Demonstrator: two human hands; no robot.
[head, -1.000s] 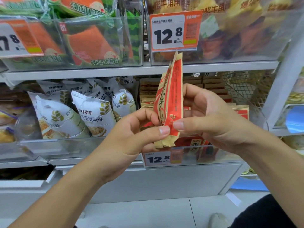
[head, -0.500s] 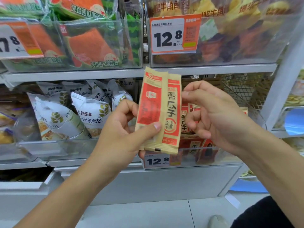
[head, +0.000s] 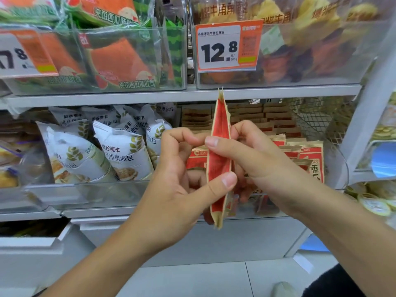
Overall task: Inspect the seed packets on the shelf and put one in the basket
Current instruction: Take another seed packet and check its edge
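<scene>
The shelf (head: 184, 96) fills the view, its left and right ends cut off. Clear bins (head: 132, 61) above blur their packs; white bags (head: 122, 155) crowd the lower left. More seed packets (head: 308, 155) stand at lower right, partly hidden by the hands. Left hand (head: 177, 189) and right hand (head: 257, 161) pinch one packet (head: 220, 159) between thumbs and fingers, upright and edge-on before the shelf's front edge, its print unreadable. Open floor (head: 192, 279) lies below.
</scene>
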